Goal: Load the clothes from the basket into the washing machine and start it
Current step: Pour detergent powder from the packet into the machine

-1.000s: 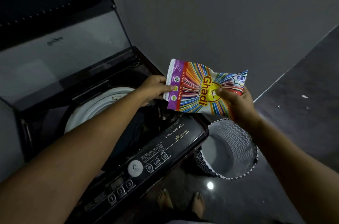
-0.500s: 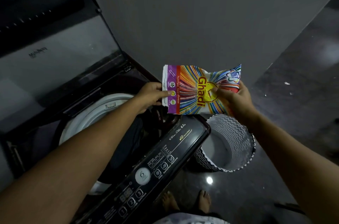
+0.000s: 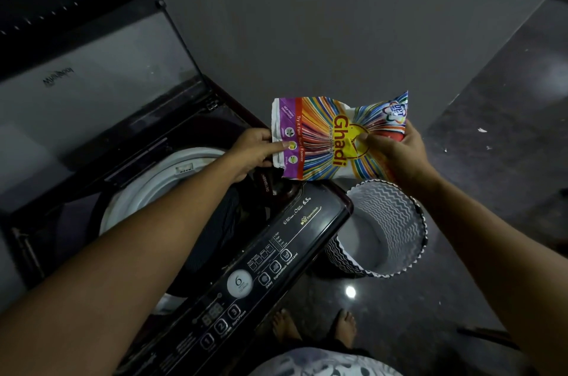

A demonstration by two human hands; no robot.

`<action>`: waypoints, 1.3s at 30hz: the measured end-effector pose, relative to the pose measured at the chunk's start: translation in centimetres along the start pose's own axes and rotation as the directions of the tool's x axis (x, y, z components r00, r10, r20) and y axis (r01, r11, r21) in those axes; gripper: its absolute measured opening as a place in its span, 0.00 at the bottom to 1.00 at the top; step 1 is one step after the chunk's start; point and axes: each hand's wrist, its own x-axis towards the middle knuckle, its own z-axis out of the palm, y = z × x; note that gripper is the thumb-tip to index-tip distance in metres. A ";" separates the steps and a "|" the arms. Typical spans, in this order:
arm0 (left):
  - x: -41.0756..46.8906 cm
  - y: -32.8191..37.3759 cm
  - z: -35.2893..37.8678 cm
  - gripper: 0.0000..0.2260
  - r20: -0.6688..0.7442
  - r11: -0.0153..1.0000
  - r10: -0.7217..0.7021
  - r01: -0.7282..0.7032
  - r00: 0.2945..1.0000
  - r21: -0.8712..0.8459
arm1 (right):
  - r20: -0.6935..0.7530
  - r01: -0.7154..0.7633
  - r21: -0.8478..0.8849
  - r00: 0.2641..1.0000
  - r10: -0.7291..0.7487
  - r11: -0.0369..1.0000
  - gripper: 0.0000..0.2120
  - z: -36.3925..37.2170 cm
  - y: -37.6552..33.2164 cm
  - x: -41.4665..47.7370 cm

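Black glossy top-loading washing machine (image 3: 276,268) is filling the frame's left, lid standing open and dark clothes (image 3: 215,231) lying in its drum. The zigzag-patterned round basket (image 3: 396,215) is sitting at lower right. At centre the left hand (image 3: 255,151) and right hand (image 3: 399,154) are pinching opposite ends of a rainbow-striped plastic detergent packet (image 3: 332,142). A sudden tear here is risking powder scattering over the panel, not the drum.

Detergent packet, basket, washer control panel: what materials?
Detergent packet: thin plastic film, glossy print; it creases and crumples. Basket: probably fabric or soft plastic, matte zigzag pattern; rim looks wavy. Control panel: likely hard moulded plastic, dark gloss; sheen along its edge.
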 end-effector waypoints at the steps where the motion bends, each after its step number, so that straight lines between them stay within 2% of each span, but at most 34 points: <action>1: 0.0 0.0 0.0 0.15 -0.002 1.000 0.002 -0.002 1.000 -0.004 | -0.003 0.002 -0.002 1.000 -0.002 1.000 0.22 0.1 0.0 0.1; 6: -0.1 -0.1 -0.2 0.15 -0.013 0.999 0.014 -0.014 1.000 -0.031 | -0.006 0.008 -0.024 1.000 -0.008 1.000 0.26 0.5 -0.7 0.1; 12: -0.2 -0.3 -0.1 0.13 -0.025 0.999 0.021 -0.022 0.999 -0.023 | 0.010 0.032 -0.059 0.999 -0.032 0.998 0.20 0.9 -1.7 -0.3; 21: -0.2 -0.4 0.2 0.10 -0.056 0.999 0.026 -0.027 0.998 -0.022 | 0.021 0.047 -0.094 0.999 -0.045 0.994 0.18 1.2 -2.5 -0.8; 25: -0.3 -0.4 0.3 0.05 -0.067 0.999 0.031 -0.032 0.997 -0.026 | 0.039 0.042 -0.100 0.999 -0.038 0.994 0.19 1.2 -2.6 -0.8; 33: 0.0 0.4 0.2 0.12 -0.053 0.998 0.058 -0.059 0.997 -0.028 | 0.001 0.019 -0.036 1.000 -0.019 0.999 0.21 1.0 -2.0 -0.4; 39: 0.2 1.3 0.2 0.11 -0.054 0.997 0.079 -0.080 0.995 -0.018 | -0.025 0.026 -0.036 0.999 -0.026 0.999 0.22 0.8 -1.8 0.2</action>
